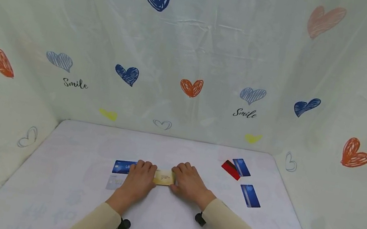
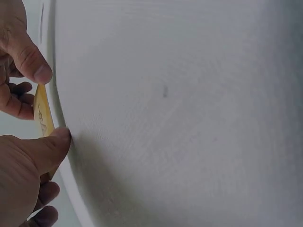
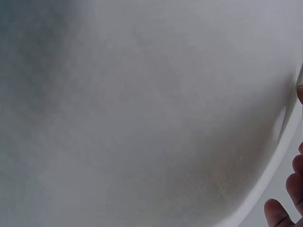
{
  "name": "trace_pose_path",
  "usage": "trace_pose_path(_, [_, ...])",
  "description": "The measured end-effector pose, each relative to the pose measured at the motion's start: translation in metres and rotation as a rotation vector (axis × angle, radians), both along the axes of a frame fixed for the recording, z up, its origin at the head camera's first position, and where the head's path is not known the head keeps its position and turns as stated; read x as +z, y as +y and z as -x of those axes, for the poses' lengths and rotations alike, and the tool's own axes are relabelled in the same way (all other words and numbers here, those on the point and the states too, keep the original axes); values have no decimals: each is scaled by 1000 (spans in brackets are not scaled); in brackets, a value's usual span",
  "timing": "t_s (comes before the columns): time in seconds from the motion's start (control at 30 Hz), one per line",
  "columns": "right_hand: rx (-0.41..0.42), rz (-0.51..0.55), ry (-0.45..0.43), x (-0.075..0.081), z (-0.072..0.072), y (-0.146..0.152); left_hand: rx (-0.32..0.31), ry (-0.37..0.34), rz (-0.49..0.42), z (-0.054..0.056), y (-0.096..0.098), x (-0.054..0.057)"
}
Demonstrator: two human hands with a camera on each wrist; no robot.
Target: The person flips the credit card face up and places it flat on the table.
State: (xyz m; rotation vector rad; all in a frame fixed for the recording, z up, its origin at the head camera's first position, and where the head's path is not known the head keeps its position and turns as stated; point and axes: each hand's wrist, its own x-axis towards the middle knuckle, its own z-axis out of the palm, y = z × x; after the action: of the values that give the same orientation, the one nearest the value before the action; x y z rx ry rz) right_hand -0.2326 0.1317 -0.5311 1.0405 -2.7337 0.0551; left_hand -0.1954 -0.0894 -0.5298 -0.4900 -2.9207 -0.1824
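Observation:
A gold card (image 1: 164, 177) is pinched at its two ends between my hands. My left hand (image 1: 140, 179) grips its left end, and my right hand (image 1: 191, 184) has the right end. Seen from the left wrist, the gold card (image 2: 43, 111) stands edge-up, with a thumb (image 2: 53, 149) of the left hand below and the right hand (image 2: 23, 56) above. Just left of the left hand lie a blue card (image 1: 122, 166), partly covered by it, and a pale grey card (image 1: 114, 183). Only some fingertips (image 3: 294, 189) show at the right wrist view's edge.
On the right of the white table (image 1: 168, 225), a blue card (image 1: 241, 167) overlaps a red card (image 1: 231, 170). Another blue card (image 1: 250, 196) lies nearer. A curtain (image 1: 194, 51) printed with hearts hangs behind and along both sides.

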Motion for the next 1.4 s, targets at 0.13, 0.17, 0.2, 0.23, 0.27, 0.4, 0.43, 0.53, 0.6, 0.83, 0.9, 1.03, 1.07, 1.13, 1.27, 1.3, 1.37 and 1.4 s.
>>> trace_pose_path(0.13, [-4,-13,1,-1,2,-2,13,-18,5,1,0,1])
trace_pose_path(0.17, [-4,-15,-1,-1,2,-2,17,-26,6,2,0,2])
trace_pose_path(0.2, [-6,-18,-4,-1,3,-2,20,-32,6,2,0,3])
trace_pose_path(0.23, [-7,-19,-8,-1,3,-3,24,-38,6,3,0,3])
trace_pose_path(0.27, [-9,-22,-13,-1,4,-3,27,-48,5,3,0,3])
trace_pose_path(0.4, [-17,-33,-40,-2,6,-4,41,-93,6,6,0,4])
trace_pose_path(0.43, [-18,-35,-47,-2,6,-4,44,-103,6,7,-1,4])
trace_pose_path(0.53, [-20,-28,-73,-1,7,-5,53,-130,2,9,-1,5])
trace_pose_path(0.6, [-22,-22,-97,1,7,-6,59,-140,-7,10,-2,6])
trace_pose_path(0.83, [-43,-15,-209,3,8,-8,75,-196,-17,12,-3,5])
trace_pose_path(0.9, [-56,-8,-236,4,8,-8,77,-210,-20,12,-3,6])
trace_pose_path(1.03, [-89,-9,-250,4,3,-9,58,-192,-20,6,-4,6])
trace_pose_path(1.07, [-94,-19,-246,3,1,-9,43,-182,-14,3,-3,6])
trace_pose_path(1.13, [-90,-45,-230,2,-5,-9,4,-160,3,-5,-1,6])
trace_pose_path(1.27, [-47,-85,-185,-1,-18,-6,-83,-163,53,-23,7,6])
trace_pose_path(1.3, [-33,-91,-176,-1,-22,-5,-99,-176,59,-27,9,5])
trace_pose_path(1.37, [-12,-99,-167,0,-28,-4,-123,-221,55,-33,13,6])
trace_pose_path(1.4, [-3,-105,-167,0,-31,-3,-132,-246,46,-35,14,6])
